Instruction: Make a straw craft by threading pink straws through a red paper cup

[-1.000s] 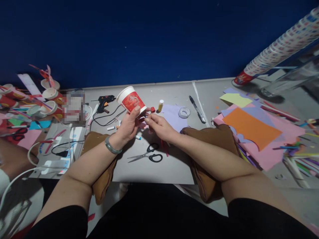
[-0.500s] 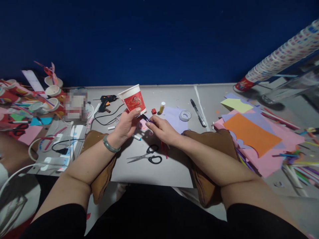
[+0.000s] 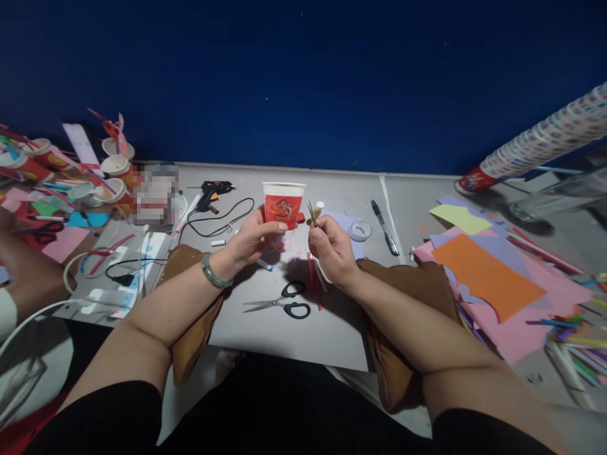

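Note:
A red and white paper cup (image 3: 283,205) stands roughly upright in my left hand (image 3: 258,237), which grips it low on its side, thumb across the front. My right hand (image 3: 334,249) is closed around a slim dark tool (image 3: 312,213) whose thin end points up, to the right of the cup and apart from it; most of the tool is hidden in my fist, so its kind is unclear. Below both hands, black-handled scissors (image 3: 279,303) lie partly spread on the table. A red strip (image 3: 314,284) lies beneath my right hand.
A glue gun (image 3: 213,193) with its black cable lies left, beside a power strip (image 3: 142,272). Tape (image 3: 359,230) and a black marker (image 3: 385,227) lie right of my hands. Coloured paper (image 3: 488,275) and stacked cups (image 3: 535,145) are farther right. Another person's arm (image 3: 38,265) is at far left.
The cup has gone from tilted to nearly upright. My right hand has drawn away from the cup's base to the right, and the tool now points upward. The view has shifted slightly.

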Available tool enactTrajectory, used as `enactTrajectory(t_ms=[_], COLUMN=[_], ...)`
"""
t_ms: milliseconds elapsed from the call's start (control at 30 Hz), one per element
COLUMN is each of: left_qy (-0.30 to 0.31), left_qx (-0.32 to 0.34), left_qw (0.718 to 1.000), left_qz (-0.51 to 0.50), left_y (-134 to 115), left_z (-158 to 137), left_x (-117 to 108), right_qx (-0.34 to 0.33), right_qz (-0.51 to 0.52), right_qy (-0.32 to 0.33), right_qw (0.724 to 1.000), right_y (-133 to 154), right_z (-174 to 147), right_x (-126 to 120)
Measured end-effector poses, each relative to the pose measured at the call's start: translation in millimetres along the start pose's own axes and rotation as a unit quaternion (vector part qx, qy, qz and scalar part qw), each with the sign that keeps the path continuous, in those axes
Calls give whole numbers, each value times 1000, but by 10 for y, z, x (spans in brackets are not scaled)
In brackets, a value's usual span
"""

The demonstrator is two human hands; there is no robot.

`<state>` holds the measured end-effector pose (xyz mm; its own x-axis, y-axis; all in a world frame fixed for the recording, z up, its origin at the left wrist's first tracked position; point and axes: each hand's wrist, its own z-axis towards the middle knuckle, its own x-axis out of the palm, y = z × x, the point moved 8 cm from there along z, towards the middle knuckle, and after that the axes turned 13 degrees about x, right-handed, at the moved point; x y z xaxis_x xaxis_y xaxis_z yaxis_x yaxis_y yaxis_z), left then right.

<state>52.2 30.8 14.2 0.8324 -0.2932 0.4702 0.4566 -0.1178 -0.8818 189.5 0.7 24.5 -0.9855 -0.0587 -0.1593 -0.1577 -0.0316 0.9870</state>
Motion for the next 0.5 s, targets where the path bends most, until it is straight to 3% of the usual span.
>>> enactTrajectory(t_ms=[167,300,500], left_qy=[69,101,95], left_qx=[-26,-50,-37], left_qw=[997,994,994], left_qz=[14,15,38], left_y=[108,192,141], left_z=[-25,-59,-43], left_x=[70,116,92], right_qx=[-5,6,-2], right_qz=[55,43,44], right_qy=[-86,-77,-37], right_qw=[995,996,998], right_y=[85,86,18], right_z=[63,88,113], right_x=[-190,-201,-149])
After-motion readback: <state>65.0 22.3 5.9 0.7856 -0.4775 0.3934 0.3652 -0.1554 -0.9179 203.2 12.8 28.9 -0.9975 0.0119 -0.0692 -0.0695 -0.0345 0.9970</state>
